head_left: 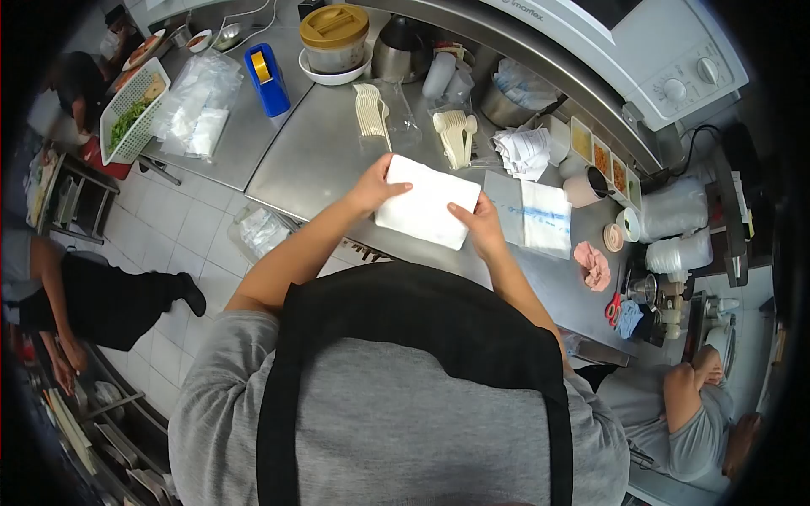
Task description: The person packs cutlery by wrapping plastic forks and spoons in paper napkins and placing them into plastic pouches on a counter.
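Note:
Between my two hands is a flat white stack of what look like paper napkins [426, 207], held above the steel counter near its front edge. My left hand [376, 187] grips its left side, thumb on top. On the right side, my right hand [481, 223] is closed on it the same way; the fingers underneath are hidden. Beyond the stack lie pale disposable forks [369, 111] in a plastic bag and a bundle of pale spoons [456, 135]. Right of my right hand is a white pack with blue print [547, 219].
A blue tape dispenser [268, 80], plastic bags [190, 105] and a basket with greens [110, 135] stand left. At right are a pink crumpled cloth [592, 266], red scissors [612, 310] and ingredient containers [601, 160]. A microwave [675, 72] sits above. Other people [675, 413] are nearby.

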### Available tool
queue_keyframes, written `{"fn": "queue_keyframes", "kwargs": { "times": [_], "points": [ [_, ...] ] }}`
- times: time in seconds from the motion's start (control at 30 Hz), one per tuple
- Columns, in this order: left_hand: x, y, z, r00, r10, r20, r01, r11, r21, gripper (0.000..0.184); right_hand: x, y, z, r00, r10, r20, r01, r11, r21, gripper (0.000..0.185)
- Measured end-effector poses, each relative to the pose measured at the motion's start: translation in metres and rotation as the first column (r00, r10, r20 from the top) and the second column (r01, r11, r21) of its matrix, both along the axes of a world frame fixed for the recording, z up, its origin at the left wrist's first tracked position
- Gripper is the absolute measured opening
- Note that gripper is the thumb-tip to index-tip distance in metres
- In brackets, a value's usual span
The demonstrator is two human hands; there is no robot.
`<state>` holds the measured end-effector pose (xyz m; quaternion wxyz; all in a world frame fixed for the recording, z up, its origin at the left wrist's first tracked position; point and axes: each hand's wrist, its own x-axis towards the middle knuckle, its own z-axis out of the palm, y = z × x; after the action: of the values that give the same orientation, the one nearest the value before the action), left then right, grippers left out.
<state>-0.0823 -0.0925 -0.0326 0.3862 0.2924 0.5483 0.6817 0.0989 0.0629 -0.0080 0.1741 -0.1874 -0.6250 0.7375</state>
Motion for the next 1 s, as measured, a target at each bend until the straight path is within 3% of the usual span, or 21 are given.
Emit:
{"fn": "queue_keyframes", "kwargs": {
  "times": [0.1, 0.2, 0.3, 0.4, 0.5, 0.57, 0.63, 0.7, 0.8, 0.87, 0.97, 1.0],
  "points": [
    [-0.019, -0.005, 0.014, 0.986, -0.029, 0.164, 0.05, 0.991, -0.127, 0.052, -0.008, -0.008, 0.029, 0.981, 0.03, 0.19, -0.022, 0.999, -0.045, 0.038],
    [-0.02, -0.019, 0.046, 0.938, -0.072, 0.339, 0.11, 0.99, -0.092, 0.066, -0.022, -0.004, -0.004, 0.993, -0.088, 0.078, 0.092, 0.994, -0.054, 0.036],
    [-0.029, -0.025, 0.014, 0.987, -0.046, -0.152, 0.032, 0.995, -0.098, 0.076, -0.033, -0.014, -0.015, 0.99, -0.133, 0.041, 0.138, 0.977, -0.164, 0.033],
    [-0.052, -0.034, 0.001, 0.933, -0.016, -0.359, -0.063, 0.976, -0.208, 0.076, -0.045, -0.041, -0.029, 0.969, -0.207, -0.134, 0.174, 0.959, -0.225, 0.033],
    [-0.085, -0.057, 0.004, 0.972, -0.087, -0.219, 0.014, 0.948, -0.317, 0.067, -0.038, -0.063, -0.02, 0.999, -0.033, 0.004, 0.033, 0.959, -0.282, 0.038],
    [-0.1, -0.083, 0.015, 0.983, 0.184, -0.024, -0.186, 0.97, -0.154, 0.054, -0.028, -0.061, -0.011, 0.996, 0.023, 0.087, -0.007, 0.983, -0.182, 0.044],
    [-0.13, -0.103, 0.007, 0.893, 0.448, 0.038, -0.45, 0.891, 0.055, 0.051, -0.014, -0.044, -0.032, 0.989, 0.001, 0.148, 0.001, 1.0, -0.013, 0.045],
    [-0.127, -0.11, 0.031, 0.716, 0.664, 0.214, -0.672, 0.739, -0.043, 0.05, -0.001, -0.036, -0.049, 0.991, -0.069, 0.118, 0.071, 0.997, -0.019, 0.04],
    [-0.131, -0.106, 0.001, 0.619, 0.668, 0.414, -0.704, 0.705, -0.086, 0.051, 0.007, -0.041, -0.052, 0.987, -0.156, 0.039, 0.159, 0.985, -0.074, 0.036],
    [-0.122, -0.093, -0.026, 0.57, 0.653, 0.499, -0.708, 0.698, -0.107, 0.048, 0.005, -0.041, -0.06, 0.988, -0.138, 0.069, 0.139, 0.99, -0.015, 0.036],
    [-0.096, -0.068, -0.027, 0.56, 0.611, 0.559, -0.757, 0.652, 0.046, 0.042, 0.003, -0.043, -0.063, 0.987, -0.142, 0.081, 0.14, 0.99, 0.023, 0.035],
    [-0.087, -0.063, -0.02, 0.524, 0.598, 0.607, -0.71, 0.7, -0.076, 0.048, 0.004, -0.043, -0.065, 0.988, -0.139, 0.062, 0.137, 0.99, 0.03, 0.036]
  ]
}}
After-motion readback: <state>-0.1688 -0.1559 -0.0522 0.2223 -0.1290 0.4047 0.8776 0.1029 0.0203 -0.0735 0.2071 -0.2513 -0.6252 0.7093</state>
